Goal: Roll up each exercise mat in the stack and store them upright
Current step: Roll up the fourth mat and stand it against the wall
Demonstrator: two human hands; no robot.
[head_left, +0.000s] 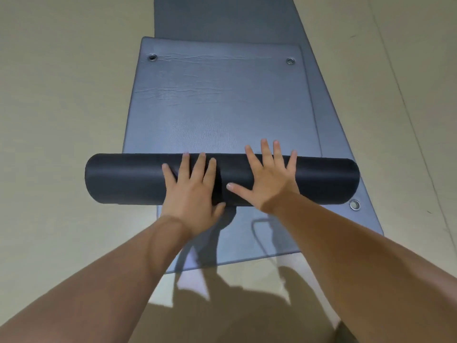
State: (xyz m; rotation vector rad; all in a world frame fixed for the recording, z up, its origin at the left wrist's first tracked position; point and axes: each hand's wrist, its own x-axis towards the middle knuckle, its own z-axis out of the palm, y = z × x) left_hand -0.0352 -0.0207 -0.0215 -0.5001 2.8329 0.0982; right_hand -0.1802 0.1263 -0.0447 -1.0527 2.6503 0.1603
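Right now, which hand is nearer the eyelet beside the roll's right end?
Right. The right hand presses the roll left of the eyelet; the left hand sits further left.

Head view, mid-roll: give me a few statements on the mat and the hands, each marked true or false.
1. The left hand and the right hand press flat on the roll. True.
2. The top mat is fully rolled up. False: a flat stretch with two eyelets lies beyond the roll.
3. The roll stands upright. False: it lies on its side.
4. A lower mat lies under the one being rolled. True.
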